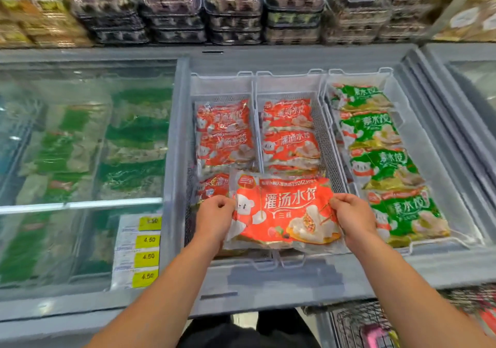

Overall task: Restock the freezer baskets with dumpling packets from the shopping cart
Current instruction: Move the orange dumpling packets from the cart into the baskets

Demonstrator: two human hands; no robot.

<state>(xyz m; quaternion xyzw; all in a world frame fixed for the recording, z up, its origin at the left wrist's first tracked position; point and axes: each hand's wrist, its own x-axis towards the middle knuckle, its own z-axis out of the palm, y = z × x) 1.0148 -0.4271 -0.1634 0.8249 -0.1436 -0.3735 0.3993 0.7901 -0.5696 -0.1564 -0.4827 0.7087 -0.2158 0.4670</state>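
A wire shopping cart (375, 323) is sitting at the near right, just below the freezer's grey front edge (268, 283). The person's two arms are reaching over that edge. The left hand (214, 217) is pinching the left side of one red dumpling packet (284, 213), and the right hand (351, 214) is pinching its right side. The packet is lying flat over the near ends of the left basket (222, 84) and the middle basket (290, 84). Three white baskets are sitting side by side in the open freezer. Three red packets (224, 132) are showing in the left basket and two red packets (291, 130) in the middle one. Both have bare room at their far ends. The right basket (359, 75) is holding four green packets (381, 149) in a row, filling nearly all of it. At the left, green packets are lying under a closed glass lid (80, 132), which is carrying four yellow price tags (147, 248). Farthest away, clear boxes (233, 6) are standing stacked on a shelf.
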